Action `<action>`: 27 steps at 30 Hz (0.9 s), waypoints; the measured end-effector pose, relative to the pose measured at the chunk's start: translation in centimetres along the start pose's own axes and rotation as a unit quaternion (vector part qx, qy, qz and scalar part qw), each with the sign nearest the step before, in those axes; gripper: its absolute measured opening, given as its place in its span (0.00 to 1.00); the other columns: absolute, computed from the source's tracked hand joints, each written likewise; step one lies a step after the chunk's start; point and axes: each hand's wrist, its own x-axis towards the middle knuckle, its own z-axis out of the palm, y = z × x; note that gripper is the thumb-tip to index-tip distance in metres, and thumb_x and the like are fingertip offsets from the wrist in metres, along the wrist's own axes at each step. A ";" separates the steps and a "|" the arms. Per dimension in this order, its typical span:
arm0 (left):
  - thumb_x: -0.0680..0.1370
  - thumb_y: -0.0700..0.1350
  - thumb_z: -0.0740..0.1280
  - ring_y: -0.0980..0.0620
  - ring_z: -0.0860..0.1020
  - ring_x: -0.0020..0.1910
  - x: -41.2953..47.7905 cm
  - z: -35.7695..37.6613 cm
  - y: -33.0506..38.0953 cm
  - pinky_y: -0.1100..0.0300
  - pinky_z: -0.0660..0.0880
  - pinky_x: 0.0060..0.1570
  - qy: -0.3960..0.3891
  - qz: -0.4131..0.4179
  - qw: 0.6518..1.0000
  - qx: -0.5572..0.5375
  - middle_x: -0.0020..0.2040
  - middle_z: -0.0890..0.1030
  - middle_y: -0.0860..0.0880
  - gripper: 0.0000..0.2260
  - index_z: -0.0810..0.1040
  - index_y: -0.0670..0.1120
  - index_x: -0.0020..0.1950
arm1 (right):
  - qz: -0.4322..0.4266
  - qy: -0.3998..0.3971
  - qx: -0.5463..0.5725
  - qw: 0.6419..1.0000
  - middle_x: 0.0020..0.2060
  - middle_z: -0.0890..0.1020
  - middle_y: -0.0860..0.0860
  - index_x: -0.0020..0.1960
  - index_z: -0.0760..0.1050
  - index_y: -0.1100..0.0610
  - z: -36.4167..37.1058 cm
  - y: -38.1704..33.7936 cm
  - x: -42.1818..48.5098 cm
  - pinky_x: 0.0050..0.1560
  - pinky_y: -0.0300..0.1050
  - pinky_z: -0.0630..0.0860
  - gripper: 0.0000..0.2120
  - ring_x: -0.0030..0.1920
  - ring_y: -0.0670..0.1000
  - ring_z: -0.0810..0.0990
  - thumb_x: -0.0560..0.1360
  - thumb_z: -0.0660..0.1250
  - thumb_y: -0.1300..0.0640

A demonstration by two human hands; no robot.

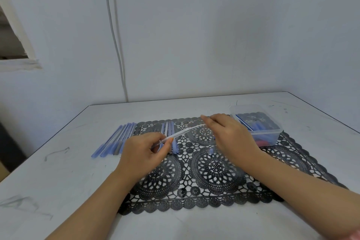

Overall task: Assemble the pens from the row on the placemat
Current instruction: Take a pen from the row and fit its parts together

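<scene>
Pinching grips, fingers narrowly closed, hold one clear pen barrel over the placemat: left hand at its near-left end, right hand at its far-right end. About four pens form the row behind; roughly six more lie in a bundle left on the counter.

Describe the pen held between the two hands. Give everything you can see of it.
The pen is a slim, straight tube of pale, translucent-looking plastic, with no cap visible. It is held in the air above the black lace placemat, slanting from lower left to upper right. The left hand pinches its lower end and the right hand pinches its upper end. Fingers hide both ends.
</scene>
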 end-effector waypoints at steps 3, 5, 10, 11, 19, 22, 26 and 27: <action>0.76 0.52 0.65 0.57 0.68 0.23 0.0 0.0 -0.1 0.68 0.63 0.24 0.009 0.004 1.000 -0.007 0.24 0.70 0.57 0.11 0.83 0.49 0.41 | 0.037 0.042 -0.003 0.998 0.38 0.82 0.54 0.50 0.82 0.62 -0.3 0.0 0.1 0.35 0.43 0.78 0.09 0.36 0.53 0.79 0.71 0.70 0.61; 0.75 0.52 0.65 0.58 0.68 0.23 0.1 0.0 0.0 0.67 0.64 0.23 0.011 0.011 1.000 -0.008 0.24 0.71 0.57 0.11 0.84 0.49 0.41 | 0.053 0.048 -0.032 0.997 0.39 0.82 0.53 0.48 0.83 0.58 -0.5 0.1 0.1 0.43 0.47 0.77 0.12 0.38 0.53 0.79 0.74 0.63 0.53; 0.75 0.52 0.65 0.58 0.69 0.23 0.1 0.1 0.1 0.64 0.67 0.23 0.014 0.026 1.000 0.003 0.24 0.72 0.57 0.12 0.84 0.47 0.39 | 0.080 0.034 -0.031 0.996 0.40 0.82 0.53 0.48 0.83 0.57 -0.6 0.1 0.1 0.47 0.49 0.75 0.14 0.42 0.54 0.79 0.73 0.64 0.49; 0.75 0.53 0.65 0.58 0.68 0.23 0.1 0.1 0.1 0.65 0.67 0.23 0.013 0.027 1.000 0.006 0.24 0.72 0.57 0.12 0.84 0.47 0.40 | 0.078 0.033 -0.020 0.996 0.39 0.81 0.54 0.47 0.83 0.58 -0.6 0.0 0.1 0.44 0.48 0.76 0.13 0.42 0.54 0.79 0.73 0.66 0.50; 0.75 0.53 0.65 0.68 0.64 0.24 0.2 0.1 0.5 0.76 0.61 0.27 0.007 0.028 1.000 0.008 0.27 0.67 0.63 0.13 0.84 0.47 0.40 | 0.049 0.025 0.054 0.997 0.39 0.80 0.55 0.44 0.83 0.63 -0.8 -1.0 -0.1 0.35 0.45 0.79 0.09 0.40 0.54 0.79 0.65 0.77 0.64; 0.75 0.53 0.65 0.68 0.65 0.24 0.2 0.1 0.6 0.77 0.60 0.27 -0.001 0.033 0.999 0.008 0.26 0.67 0.63 0.13 0.84 0.48 0.40 | 0.043 0.022 0.104 0.993 0.39 0.80 0.56 0.48 0.82 0.65 -0.8 -1.4 0.0 0.42 0.43 0.78 0.12 0.39 0.54 0.80 0.65 0.74 0.70; 0.75 0.53 0.65 0.64 0.65 0.23 0.2 0.1 0.8 0.77 0.60 0.26 -0.003 0.047 0.999 0.022 0.25 0.68 0.61 0.13 0.84 0.48 0.39 | 0.087 -0.017 0.225 0.970 0.43 0.81 0.53 0.56 0.80 0.60 -1.1 -2.1 0.2 0.53 0.33 0.72 0.17 0.42 0.49 0.79 0.68 0.71 0.70; 0.74 0.53 0.65 0.62 0.66 0.23 0.2 0.1 0.9 0.76 0.60 0.26 -0.003 0.052 0.998 0.027 0.24 0.70 0.59 0.13 0.84 0.48 0.39 | 0.115 -0.030 0.263 0.958 0.43 0.80 0.51 0.58 0.79 0.58 -1.3 -2.4 0.3 0.54 0.35 0.74 0.19 0.43 0.48 0.80 0.69 0.71 0.70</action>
